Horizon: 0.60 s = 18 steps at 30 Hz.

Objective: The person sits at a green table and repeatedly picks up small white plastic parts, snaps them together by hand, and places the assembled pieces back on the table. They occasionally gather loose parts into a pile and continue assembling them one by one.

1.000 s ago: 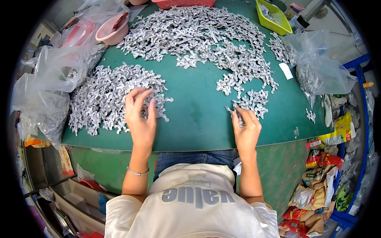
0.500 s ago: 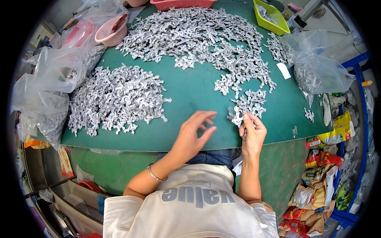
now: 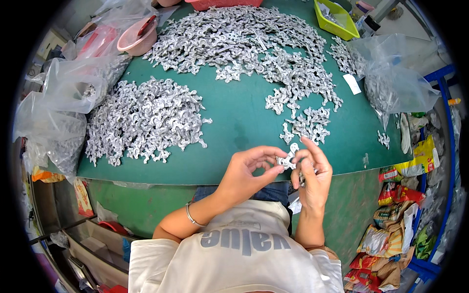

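A small silver-grey curved metal part (image 3: 292,152) is between my hands near the table's front edge. My left hand (image 3: 248,172), a bracelet on its wrist, pinches this part between thumb and fingertips. My right hand (image 3: 315,181) is curled beside it, fingers touching or close to the part's right side. More of the same metal parts (image 3: 304,178) are tucked in its palm, partly hidden by the fingers. Just beyond lies a small cluster of such parts (image 3: 312,124). To the left is a broad heap of them (image 3: 146,122), and a larger heap (image 3: 229,41) spreads across the far side.
The green table (image 3: 234,112) ends just before my body. Clear plastic bags of parts stand at the left (image 3: 53,132) and right (image 3: 391,83). A pink bowl (image 3: 139,44), a yellow-green basket (image 3: 339,24) and a white paper slip (image 3: 351,84) sit around the heaps.
My left hand has moved right and now pinches the metal part that my right hand held. My right hand has drawn slightly nearer, away from the small cluster.
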{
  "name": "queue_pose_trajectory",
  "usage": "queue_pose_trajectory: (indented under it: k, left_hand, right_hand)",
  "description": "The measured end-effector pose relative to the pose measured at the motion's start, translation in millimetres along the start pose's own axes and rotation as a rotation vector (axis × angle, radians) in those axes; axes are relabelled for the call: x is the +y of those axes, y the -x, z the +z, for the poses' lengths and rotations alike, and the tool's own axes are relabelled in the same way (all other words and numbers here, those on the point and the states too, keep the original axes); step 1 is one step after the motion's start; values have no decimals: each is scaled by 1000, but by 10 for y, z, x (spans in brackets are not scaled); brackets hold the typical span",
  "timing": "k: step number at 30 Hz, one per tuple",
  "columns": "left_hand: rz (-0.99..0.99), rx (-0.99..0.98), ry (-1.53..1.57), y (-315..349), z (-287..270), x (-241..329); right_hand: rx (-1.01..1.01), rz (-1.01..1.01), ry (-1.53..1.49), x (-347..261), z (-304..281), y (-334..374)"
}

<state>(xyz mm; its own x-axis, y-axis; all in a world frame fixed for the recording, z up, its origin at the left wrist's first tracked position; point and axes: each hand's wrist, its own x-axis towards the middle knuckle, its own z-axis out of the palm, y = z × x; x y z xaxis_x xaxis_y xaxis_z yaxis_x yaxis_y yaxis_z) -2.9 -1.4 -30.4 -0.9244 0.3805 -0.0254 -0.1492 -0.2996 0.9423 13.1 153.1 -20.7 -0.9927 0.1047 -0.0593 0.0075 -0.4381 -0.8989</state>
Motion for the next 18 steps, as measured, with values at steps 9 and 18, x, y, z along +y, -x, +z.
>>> queue_pose_trajectory:
  k: [9,18]
  left_hand:
    - [20,-83,30,39,47,215]
    - [18,-80,160,66,28,177]
  right_hand:
    - [40,-31,42,-116,-14,85]
    - [13,-58,53,-144,3,160]
